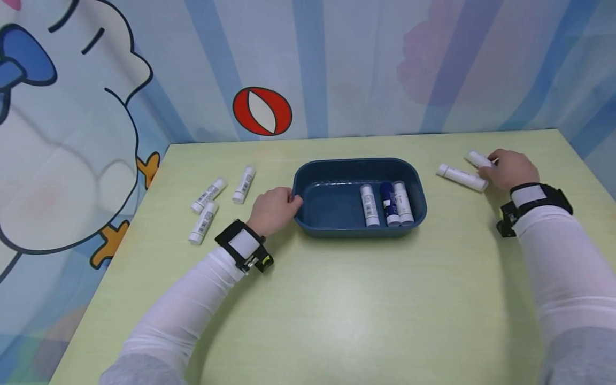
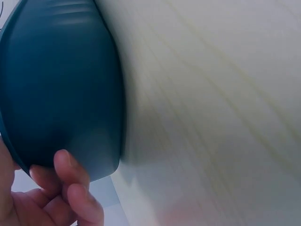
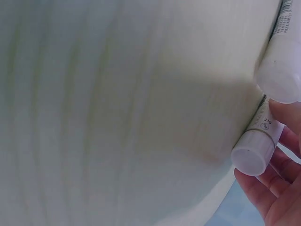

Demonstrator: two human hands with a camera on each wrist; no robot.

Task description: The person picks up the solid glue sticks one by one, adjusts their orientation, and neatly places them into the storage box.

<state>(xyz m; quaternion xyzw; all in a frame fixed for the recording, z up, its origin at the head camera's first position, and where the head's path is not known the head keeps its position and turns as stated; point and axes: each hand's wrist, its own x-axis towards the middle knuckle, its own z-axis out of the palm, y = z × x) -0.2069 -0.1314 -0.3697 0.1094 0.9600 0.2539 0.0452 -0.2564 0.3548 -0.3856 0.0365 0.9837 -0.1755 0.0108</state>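
A dark blue tray (image 1: 313,233) stands near the middle of the table, with two white glue sticks (image 1: 369,205) and a blue one (image 1: 387,200) in its right half. At its left end my left hand (image 1: 275,211) pinches the rim, fingers curled against the outer wall (image 2: 61,89) in the left wrist view. On the right, my right hand (image 1: 513,168) holds a white glue stick (image 1: 477,159) between thumb and fingers; its round end (image 3: 251,157) shows in the right wrist view. Another white glue stick (image 1: 462,177) lies just in front, close to the thumb.
Three white glue sticks lie left of the tray: one (image 1: 244,184) apart, and two (image 1: 209,194) (image 1: 203,222) close together. The pale table (image 1: 346,310) ends at the back against a printed wall covering (image 1: 356,69).
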